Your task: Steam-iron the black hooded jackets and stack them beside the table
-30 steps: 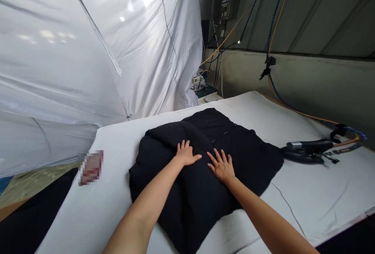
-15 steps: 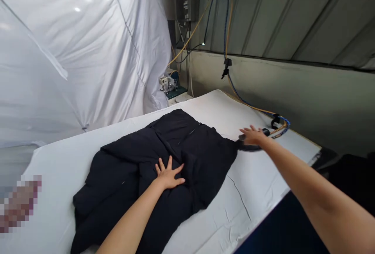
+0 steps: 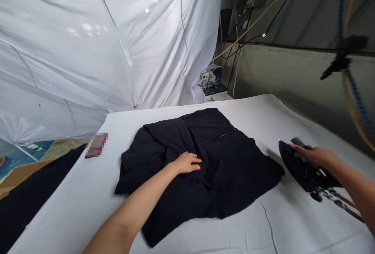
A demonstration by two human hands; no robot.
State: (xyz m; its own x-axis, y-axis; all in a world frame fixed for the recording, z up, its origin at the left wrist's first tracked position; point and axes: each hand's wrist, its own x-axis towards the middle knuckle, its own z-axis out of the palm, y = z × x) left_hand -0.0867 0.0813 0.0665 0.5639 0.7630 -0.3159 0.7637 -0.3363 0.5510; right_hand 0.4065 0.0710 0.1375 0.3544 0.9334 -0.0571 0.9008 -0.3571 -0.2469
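Resting palm-down: left hand [image 3: 186, 163], thumb apart from loosely extended fingers, gripping nothing. Under it, black garment [image 3: 234, 172], rumpled on white table [image 3: 88, 199]. Farther right, tilted iron [image 3: 299, 168] beside garment, handle in right hand [image 3: 324, 158], fingers wrapped round it.

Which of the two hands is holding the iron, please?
The right hand, which grips the iron by its handle, to the right of the black garment. The left hand rests on the garment instead.
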